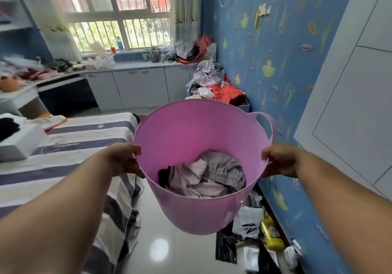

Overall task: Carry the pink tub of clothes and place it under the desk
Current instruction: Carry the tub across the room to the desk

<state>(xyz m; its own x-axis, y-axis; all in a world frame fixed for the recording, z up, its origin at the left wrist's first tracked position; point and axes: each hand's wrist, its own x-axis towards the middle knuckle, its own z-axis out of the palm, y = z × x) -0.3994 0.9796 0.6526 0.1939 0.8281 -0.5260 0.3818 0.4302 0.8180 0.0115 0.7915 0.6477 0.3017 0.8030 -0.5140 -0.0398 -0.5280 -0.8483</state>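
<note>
The carry is under way but the placing is not yet done, as I judge it: the pink tub (pixel 197 129) hangs in the air in front of the person, above the glossy floor (pixel 169 242), in the aisle between the striped bed (pixel 70 152) on the left and the blue wall (pixel 275 61) on the right; the desk (pixel 27 87) stands well apart at the far left, past the bed, with a dark opening beneath it that is probably the goal; so what is left is the walk round the foot of the bed, the lowering, and the push under.

The left hand (pixel 125 160) grips the tub's rim on its left side, thumb over the edge and fingers curled against the outer wall; the right hand (pixel 280 160) clasps the rim on the right, thumb on top, the fingers below mostly hidden; one moulded handle shows unused at the far right of the rim.

The tub is far from full; only its bottom is covered by clothes (pixel 207 176), a crumpled pale lilac-grey heap with a gathered waistband showing, and a small black piece at the heap's left edge; the tub tilts slightly toward the viewer, yet nothing looks near to spilling.
</note>
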